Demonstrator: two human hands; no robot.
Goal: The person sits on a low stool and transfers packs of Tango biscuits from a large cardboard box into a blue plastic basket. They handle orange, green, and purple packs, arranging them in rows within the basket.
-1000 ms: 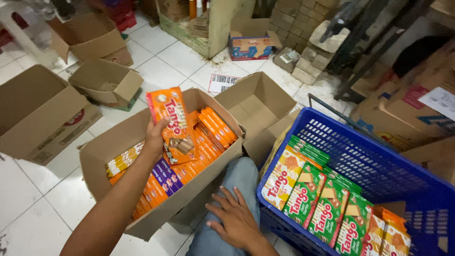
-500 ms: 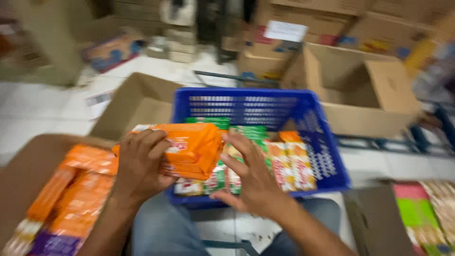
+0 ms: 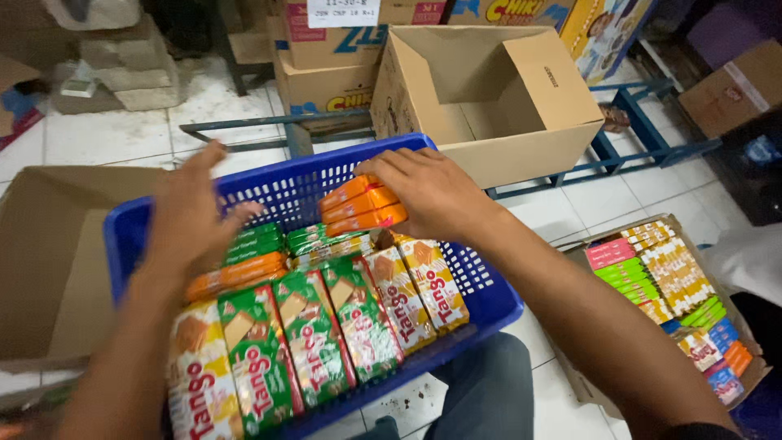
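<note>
On the far left we saw an open brown box (image 3: 49,269) on the floor. Next to it our left hand (image 3: 191,216) hung over the blue basket (image 3: 481,285) with its fingers spread wide, holding nothing. Just under it lay more orange packs (image 3: 236,275), on top of the green packs (image 3: 314,338) that stood in a row. A bit to the right, our right hand (image 3: 432,191) gripped a small stack of orange packs (image 3: 362,208) from above, at the back of the basket. The stack's long side ran left to right, and its free end pointed toward our left hand. So the stack lay to the right of our left hand and a little farther back, and our right hand was the closer one. Behind the basket stood an empty box (image 3: 497,90). On the far right sat a box of colourful packs (image 3: 668,285).
</note>
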